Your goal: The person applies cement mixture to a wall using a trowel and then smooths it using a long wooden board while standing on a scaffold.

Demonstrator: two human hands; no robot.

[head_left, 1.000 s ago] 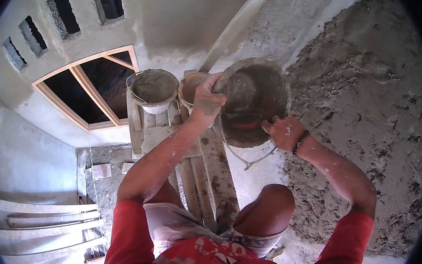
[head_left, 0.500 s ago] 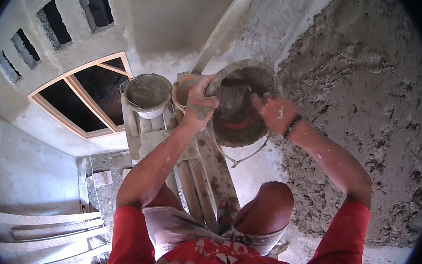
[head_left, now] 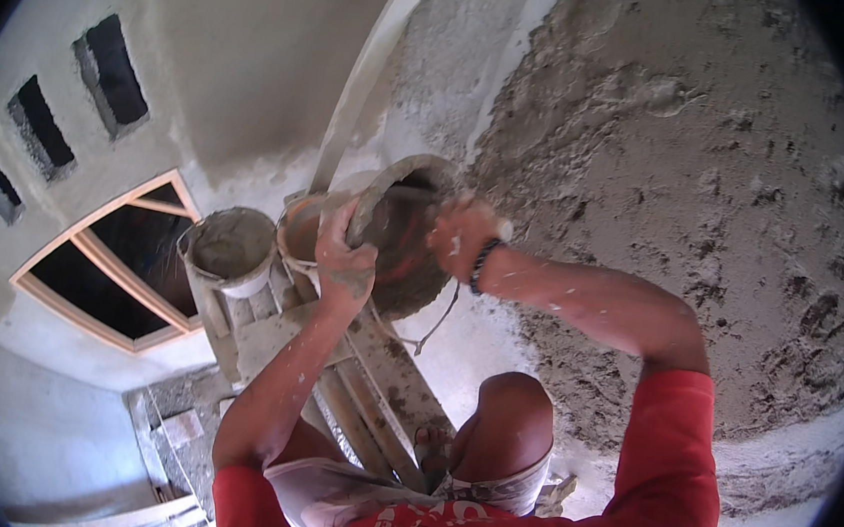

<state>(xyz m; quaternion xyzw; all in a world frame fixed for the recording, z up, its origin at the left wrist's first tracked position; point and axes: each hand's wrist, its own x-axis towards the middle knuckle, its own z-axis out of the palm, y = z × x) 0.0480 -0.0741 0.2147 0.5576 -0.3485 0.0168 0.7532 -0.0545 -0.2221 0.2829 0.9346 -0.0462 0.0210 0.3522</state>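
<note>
Ladder point(head_left: 372, 380): beneath the raised arms. Left hand point(head_left: 344, 257): clamped on the near rim of a tilted pan point(head_left: 406, 237). Right hand point(head_left: 459, 237): closed on its far side. Two buckets point(head_left: 231, 247) beside. Rough plaster wall point(head_left: 690, 187) beyond.

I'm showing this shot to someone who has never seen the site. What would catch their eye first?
Probably the tilted, mortar-caked bucket at centre, its rim gripped by the left hand while the right hand reaches into it. Next, the rough wet plaster on the wall at right, and two more buckets standing on the ladder to its left.
</note>
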